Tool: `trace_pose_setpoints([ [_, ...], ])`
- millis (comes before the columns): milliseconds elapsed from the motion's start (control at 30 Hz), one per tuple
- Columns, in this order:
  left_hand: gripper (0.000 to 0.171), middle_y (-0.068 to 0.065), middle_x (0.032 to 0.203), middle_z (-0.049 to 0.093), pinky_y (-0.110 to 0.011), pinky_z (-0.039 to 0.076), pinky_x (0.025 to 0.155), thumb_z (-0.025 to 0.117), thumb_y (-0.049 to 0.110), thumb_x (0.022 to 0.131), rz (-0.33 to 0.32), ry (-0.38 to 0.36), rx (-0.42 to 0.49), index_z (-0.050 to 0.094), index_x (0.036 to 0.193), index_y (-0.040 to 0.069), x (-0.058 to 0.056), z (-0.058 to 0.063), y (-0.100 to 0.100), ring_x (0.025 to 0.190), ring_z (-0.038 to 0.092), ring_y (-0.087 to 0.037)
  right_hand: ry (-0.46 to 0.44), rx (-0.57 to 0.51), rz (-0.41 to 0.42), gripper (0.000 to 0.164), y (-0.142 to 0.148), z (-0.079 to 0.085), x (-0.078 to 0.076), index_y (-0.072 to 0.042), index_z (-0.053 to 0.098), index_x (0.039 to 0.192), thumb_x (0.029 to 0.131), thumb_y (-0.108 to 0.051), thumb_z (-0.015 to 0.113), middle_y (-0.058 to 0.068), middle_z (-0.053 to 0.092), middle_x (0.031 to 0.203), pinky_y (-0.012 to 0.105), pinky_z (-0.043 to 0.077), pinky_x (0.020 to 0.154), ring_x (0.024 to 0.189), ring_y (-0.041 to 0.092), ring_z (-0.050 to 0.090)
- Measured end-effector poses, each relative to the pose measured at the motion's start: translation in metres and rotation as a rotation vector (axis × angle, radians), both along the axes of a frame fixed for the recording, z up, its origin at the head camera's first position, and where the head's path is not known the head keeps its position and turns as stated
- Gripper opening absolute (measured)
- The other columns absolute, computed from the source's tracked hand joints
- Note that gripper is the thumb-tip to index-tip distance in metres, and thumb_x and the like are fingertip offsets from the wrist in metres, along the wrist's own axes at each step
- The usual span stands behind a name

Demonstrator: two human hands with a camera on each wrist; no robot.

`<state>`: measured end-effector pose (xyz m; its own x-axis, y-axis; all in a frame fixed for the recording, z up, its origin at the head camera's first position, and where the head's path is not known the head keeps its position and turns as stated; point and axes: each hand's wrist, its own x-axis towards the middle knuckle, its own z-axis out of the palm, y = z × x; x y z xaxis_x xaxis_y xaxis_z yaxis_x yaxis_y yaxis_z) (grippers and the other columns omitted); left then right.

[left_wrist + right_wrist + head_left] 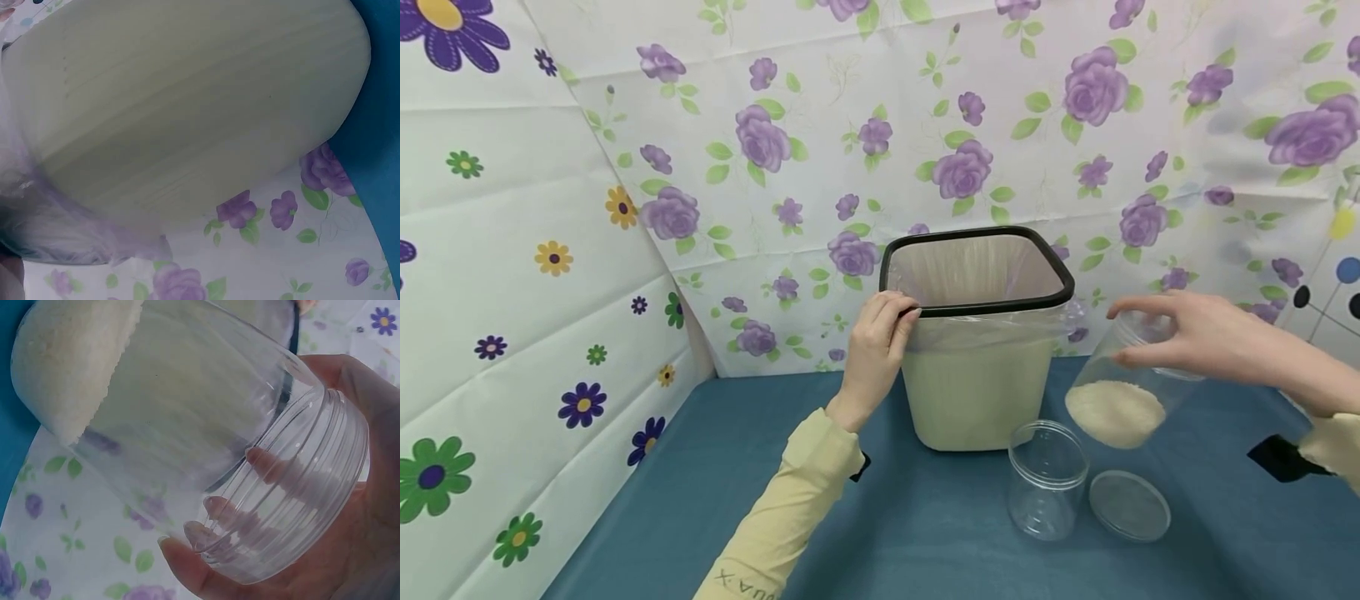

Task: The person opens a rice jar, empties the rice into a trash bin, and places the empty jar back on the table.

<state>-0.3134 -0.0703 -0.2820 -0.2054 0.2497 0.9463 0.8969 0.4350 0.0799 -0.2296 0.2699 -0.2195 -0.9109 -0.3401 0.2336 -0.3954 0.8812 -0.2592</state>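
Observation:
At the front left corner of a cream trash can (977, 383), my left hand (874, 346) grips the black rim (992, 307), its fingers bent over the edge. A clear plastic bag (985, 335) lines the can and folds down outside that rim. My right hand (1213, 333) holds a clear jar (181, 406) round its ridged neck, tilted and raised over the table to the right of the can. White grains that look like rice (1116, 412) lie slanted in the bottom of this jar. The left wrist view shows mostly the can's side (200, 106).
In front of the can stands an empty clear jar (1047, 500), upright. A clear round lid (1129, 506) lies flat to its right. Blue cloth (700, 500) covers the table. Flower-patterned sheets (820, 150) hang behind and at the left.

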Motion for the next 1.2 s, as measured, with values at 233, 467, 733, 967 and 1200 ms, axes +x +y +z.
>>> trace_pose_setpoints([
  [233, 0.026, -0.016, 0.11, 0.056, -0.034, 0.034, 0.094, 0.061, 0.001, 0.085, -0.027, -0.024, -0.001, 0.058, 0.11, -0.006, 0.004, 0.001, -0.003, 0.111, 0.047, -0.028, -0.043, -0.093, 0.064, 0.057, -0.015, 0.003, 0.01, -0.017, 0.051, 0.125, 0.077, -0.043, 0.068, 0.015, 0.054, 0.111, 0.033, 0.042, 0.053, 0.082, 0.02, 0.056],
  [467, 0.036, -0.022, 0.125, 0.044, -0.04, 0.028, 0.098, 0.062, -0.006, 0.081, -0.058, 0.065, -0.015, 0.05, 0.115, -0.01, 0.023, 0.001, 0.0, 0.122, 0.034, -0.031, -0.089, -0.159, 0.119, 0.054, -0.028, 0.006, 0.017, -0.019, 0.051, 0.126, 0.079, -0.04, 0.068, 0.011, 0.052, 0.113, 0.034, 0.044, 0.055, 0.09, 0.023, 0.054],
  [733, 0.031, -0.018, 0.118, 0.048, -0.037, 0.033, 0.095, 0.056, 0.015, 0.091, -0.122, 0.095, -0.17, 0.052, 0.112, -0.007, 0.053, -0.006, 0.011, 0.114, 0.043, -0.03, -0.12, -0.187, 0.149, 0.053, -0.044, 0.009, 0.022, -0.022, 0.05, 0.127, 0.08, -0.04, 0.067, 0.006, 0.051, 0.112, 0.034, 0.043, 0.056, 0.089, 0.022, 0.049],
  [967, 0.039, -0.015, 0.117, 0.048, -0.032, 0.034, 0.093, 0.061, 0.023, 0.088, -0.185, 0.035, -0.295, 0.051, 0.113, -0.005, 0.067, -0.011, 0.02, 0.113, 0.043, -0.023, -0.111, -0.222, 0.198, 0.053, -0.057, 0.006, 0.024, -0.018, 0.05, 0.127, 0.08, -0.037, 0.068, 0.003, 0.05, 0.11, 0.034, 0.043, 0.056, 0.09, 0.02, 0.048],
  [1200, 0.053, -0.012, 0.121, 0.047, -0.028, 0.034, 0.093, 0.061, 0.035, 0.086, -0.197, -0.085, -0.302, 0.047, 0.12, -0.003, 0.077, -0.022, 0.024, 0.115, 0.041, -0.02, -0.078, -0.245, 0.234, 0.051, -0.071, 0.003, 0.026, -0.019, 0.052, 0.125, 0.08, -0.037, 0.068, 0.002, 0.05, 0.117, 0.035, 0.043, 0.06, 0.094, 0.021, 0.048],
])
